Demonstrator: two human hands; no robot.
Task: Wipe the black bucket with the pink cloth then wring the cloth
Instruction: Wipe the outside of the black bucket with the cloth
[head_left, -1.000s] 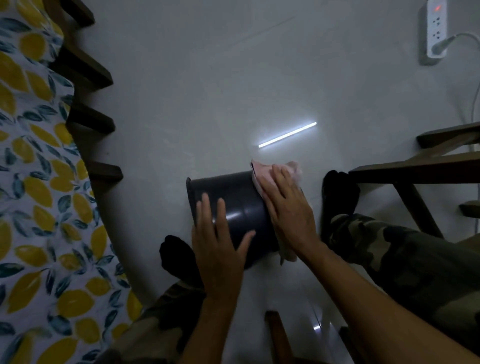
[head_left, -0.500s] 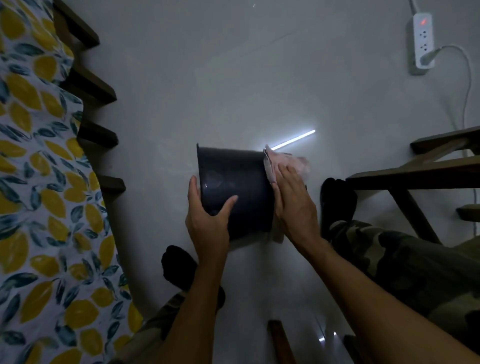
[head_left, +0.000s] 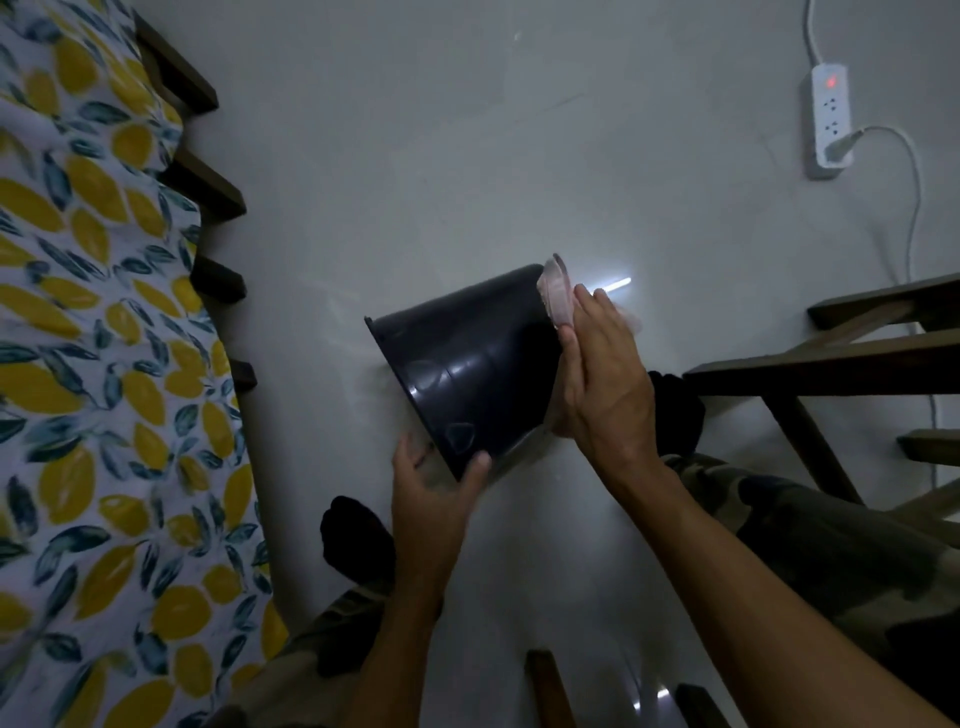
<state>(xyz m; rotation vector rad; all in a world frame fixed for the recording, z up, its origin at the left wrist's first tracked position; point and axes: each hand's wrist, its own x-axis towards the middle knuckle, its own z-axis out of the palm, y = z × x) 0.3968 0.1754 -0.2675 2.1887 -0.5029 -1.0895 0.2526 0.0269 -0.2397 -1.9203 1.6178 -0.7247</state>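
The black bucket is held tipped on its side above the pale floor, its rim facing left and its base to the right. My left hand grips the rim at the lower edge, thumb on the outside wall. My right hand lies flat against the bucket's base and presses the pink cloth onto it. Only the cloth's upper edge shows above my fingers; the rest is hidden under the palm.
A bed with a lemon-print sheet and dark wooden slats runs along the left. A dark wooden frame stands at the right, a white power strip with a cable lies at the top right. My legs and dark socks frame the floor below.
The bucket has tilted so its rim points down-left. My left hand slid from the side wall down to the rim's lower edge. My right hand stays on the base with the cloth.
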